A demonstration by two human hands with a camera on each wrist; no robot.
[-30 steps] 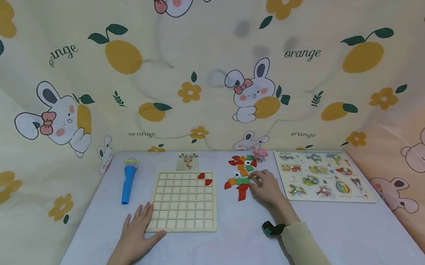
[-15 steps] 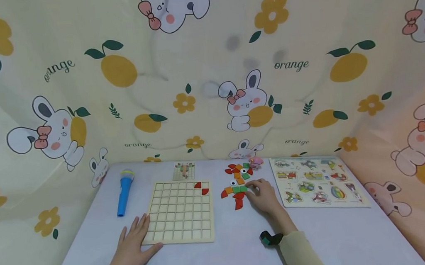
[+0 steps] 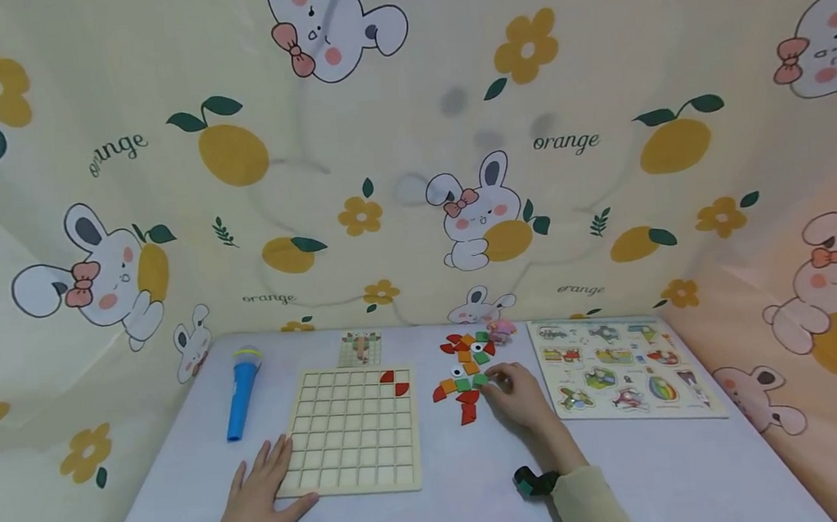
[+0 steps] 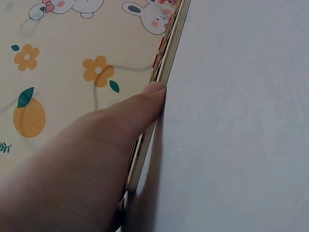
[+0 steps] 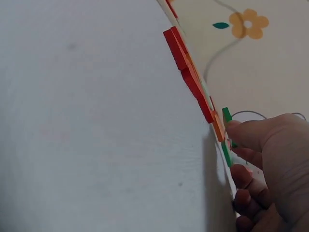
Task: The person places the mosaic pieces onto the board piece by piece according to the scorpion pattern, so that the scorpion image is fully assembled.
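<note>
My left hand (image 3: 256, 499) rests with spread fingers along the left edge of a pale wooden grid board (image 3: 353, 455). Its thumb (image 4: 154, 88) presses the board's near side edge in the left wrist view. Two red quarter-round tiles sit in cells at the board's upper right. My right hand (image 3: 521, 396) pinches a green square tile (image 5: 226, 115) between thumb and finger, tipped up at the right end of a row of tiles. Around it lie loose red tiles (image 3: 469, 413), an orange tile (image 3: 449, 386), another green tile (image 3: 463, 385) and round-eyed tiles.
Behind the board lies a small pattern card (image 3: 360, 348). A blue toy microphone (image 3: 240, 402) is at the left. A pink figurine (image 3: 501, 331) stands behind the tiles, and a picture puzzle board (image 3: 622, 372) lies at the right. A patterned cloth hangs behind the table.
The head view has tilted upward, so the table sits lower in it. The green tile at my right fingertips has lifted and turned slightly; my left hand stays on the board.
</note>
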